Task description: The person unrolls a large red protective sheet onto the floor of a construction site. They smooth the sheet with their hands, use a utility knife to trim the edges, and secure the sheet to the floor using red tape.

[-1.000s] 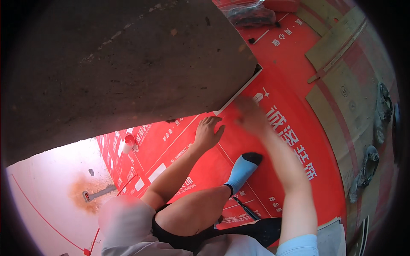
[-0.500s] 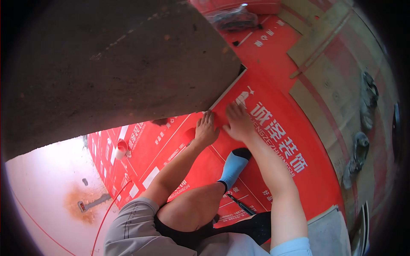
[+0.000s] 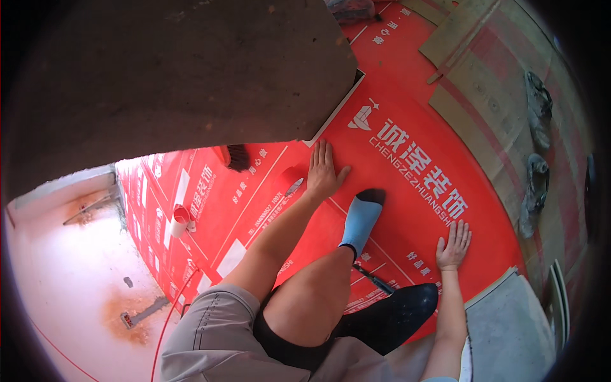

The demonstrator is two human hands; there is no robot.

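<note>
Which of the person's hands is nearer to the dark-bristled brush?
The left. The left hand rests on the red sheeting to the brush's right; the right hand is farther right, lower in the picture.

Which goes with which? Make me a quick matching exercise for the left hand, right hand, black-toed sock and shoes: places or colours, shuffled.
Things:
1. Left hand
2. Right hand
3. Black-toed sock
4. Shoes

Places or colours:
A. Mostly light blue
B. On brown cardboard
C. Near the dark panel's corner
D. By the end of the large white lettering

Pairs: 1-C, 2-D, 3-A, 4-B
</note>
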